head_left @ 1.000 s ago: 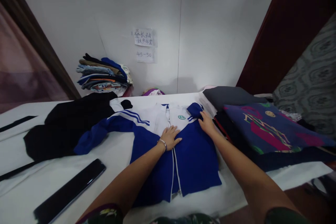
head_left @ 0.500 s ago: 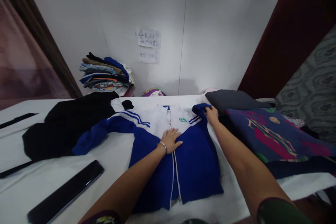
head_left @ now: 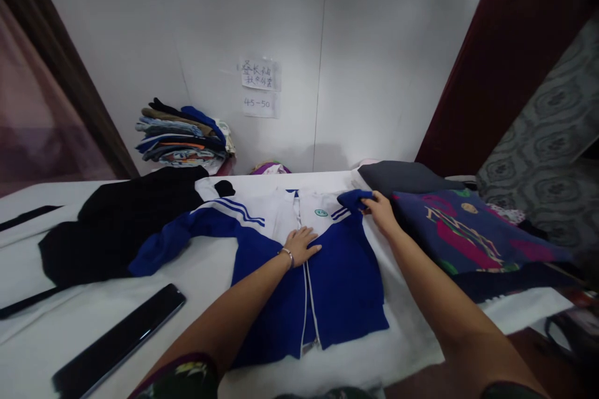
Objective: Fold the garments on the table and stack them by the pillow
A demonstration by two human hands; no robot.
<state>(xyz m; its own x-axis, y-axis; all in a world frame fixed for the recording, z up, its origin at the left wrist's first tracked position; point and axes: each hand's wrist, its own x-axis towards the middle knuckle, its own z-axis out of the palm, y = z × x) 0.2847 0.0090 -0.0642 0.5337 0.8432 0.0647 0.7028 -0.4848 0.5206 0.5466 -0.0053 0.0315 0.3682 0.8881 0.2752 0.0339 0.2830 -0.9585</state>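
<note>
A blue and white zip-up jacket (head_left: 346, 280) lies front side up on the white-covered table (head_left: 210, 324). Its left-hand sleeve (head_left: 178, 234) stretches out over a black garment. My left hand (head_left: 299, 246) rests flat on the jacket's chest beside the zip, fingers extended. At the upper right, my right hand (head_left: 380, 209) pinches the blue end of the other sleeve (head_left: 353, 199), which is bunched near the shoulder. A round green badge (head_left: 321, 212) shows on the white chest part.
Black clothing (head_left: 107, 230) and a dark phone-like slab (head_left: 119, 336) lie on the left. A stack of folded clothes (head_left: 182, 137) stands at the back. Patterned dark blue fabric (head_left: 468, 230) and a grey folded piece (head_left: 402, 177) sit on the right.
The view has shifted slightly. My right hand still grips the sleeve end and has drawn it a little inward over the shoulder. My left hand stays on the chest.
</note>
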